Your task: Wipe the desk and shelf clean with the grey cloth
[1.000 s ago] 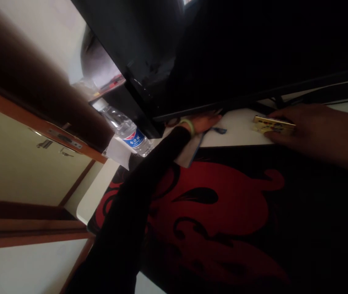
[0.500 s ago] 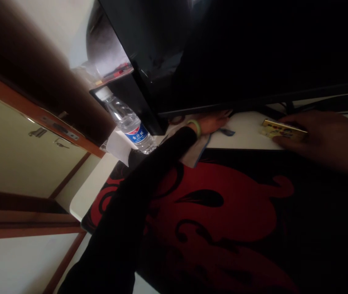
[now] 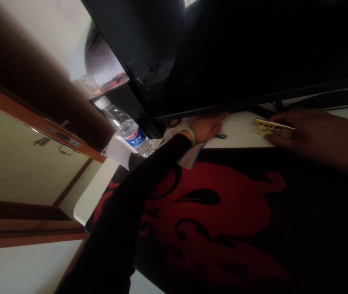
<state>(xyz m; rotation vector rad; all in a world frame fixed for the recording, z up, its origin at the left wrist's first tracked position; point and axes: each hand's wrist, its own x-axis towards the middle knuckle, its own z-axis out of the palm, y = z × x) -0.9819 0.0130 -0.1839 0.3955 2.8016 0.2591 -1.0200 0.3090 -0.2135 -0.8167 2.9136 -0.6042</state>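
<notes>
My right hand [image 3: 324,136] grips a small flat gold box [image 3: 274,128] with dark printing, thumb below and fingers above, over the white desktop by the monitor's foot. My left hand [image 3: 207,127], with a pale green bangle [image 3: 190,134] at the wrist, reaches under the monitor's lower edge. Its fingers are curled down, and whatever lies in them is hidden. Beneath it lies a pale cloth or paper [image 3: 192,158] with a blue edge. A small blue thing [image 3: 221,136] shows beside its fingers.
The large dark monitor [image 3: 238,53] stands behind both hands. A clear water bottle [image 3: 128,128] with a blue label stands left of my sleeve, beside white paper [image 3: 119,151]. A black and red desk mat [image 3: 238,196] covers the front. A door [image 3: 33,163] is at left.
My left hand's fingers have curled in more. My right hand with the gold box has shifted slightly left in view. The whole view has also shifted a little.
</notes>
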